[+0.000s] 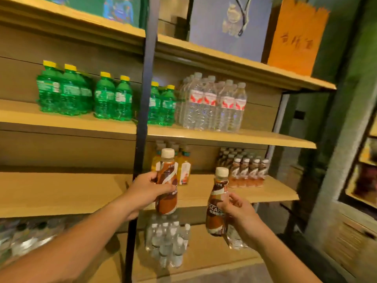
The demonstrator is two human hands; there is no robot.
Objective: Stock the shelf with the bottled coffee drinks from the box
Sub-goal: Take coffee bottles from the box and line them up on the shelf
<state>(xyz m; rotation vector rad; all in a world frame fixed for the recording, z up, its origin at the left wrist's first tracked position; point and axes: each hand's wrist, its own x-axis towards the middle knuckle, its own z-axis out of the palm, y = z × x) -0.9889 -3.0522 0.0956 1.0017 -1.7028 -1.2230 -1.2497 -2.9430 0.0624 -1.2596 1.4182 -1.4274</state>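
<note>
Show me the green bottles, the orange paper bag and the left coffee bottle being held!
green bottles (pixel 105 100), head view, label of a middle bottle
orange paper bag (pixel 295 37), head view, middle of its front
left coffee bottle (pixel 170 176), head view, brown label below its cap

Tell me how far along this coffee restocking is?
Done: a cluster of matching bottles stands at the right end of the shelf. In hand: the left hand holds one coffee bottle, the right hand a second coffee bottle, neither shelved. Left: placing both; the box is out of view, remainder unknown.
</note>
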